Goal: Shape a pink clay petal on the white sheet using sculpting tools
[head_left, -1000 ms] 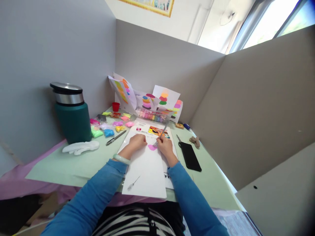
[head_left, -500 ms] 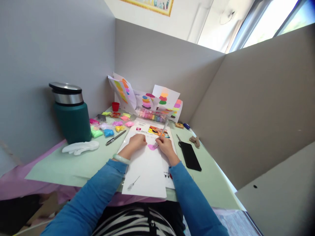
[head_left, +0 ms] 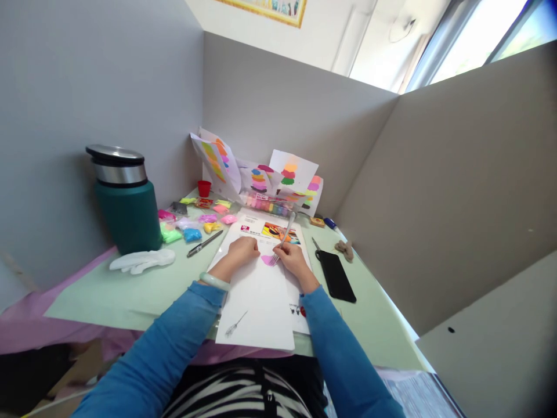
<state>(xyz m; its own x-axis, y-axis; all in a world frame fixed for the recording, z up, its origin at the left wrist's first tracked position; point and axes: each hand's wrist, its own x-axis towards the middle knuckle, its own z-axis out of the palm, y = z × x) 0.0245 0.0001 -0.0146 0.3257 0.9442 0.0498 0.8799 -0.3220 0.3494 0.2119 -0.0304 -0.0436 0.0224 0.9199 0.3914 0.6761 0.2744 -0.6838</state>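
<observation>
Between the fingers of my right hand [head_left: 290,255] is a metal fork [head_left: 286,229], its handle pointing up and away. The fork's tines lie against a small flat pink patch [head_left: 267,260], probably soft clay, on a white sheet of paper [head_left: 256,302]. My left hand [head_left: 244,249] rests closed on the same sheet, just left of the pink patch; whatever its curled fingers may hold is hidden. A small broom drawing [head_left: 235,325] shows near the sheet's lower left corner. Under the sheet lies a printed booklet [head_left: 251,219].
A green flask [head_left: 128,217] and white gloves [head_left: 143,261] stand left, near a pen [head_left: 205,244] and several colourful clay packets [head_left: 192,234]. On the right lie a black phone [head_left: 336,277] and a brown lump [head_left: 344,250]. Colour-swatch papers [head_left: 292,171] lean at the back, before grey partitions [head_left: 278,87].
The fork's handle has tilted slightly to the left and its tines have shifted a little on the pink patch. My left hand stays in place.
</observation>
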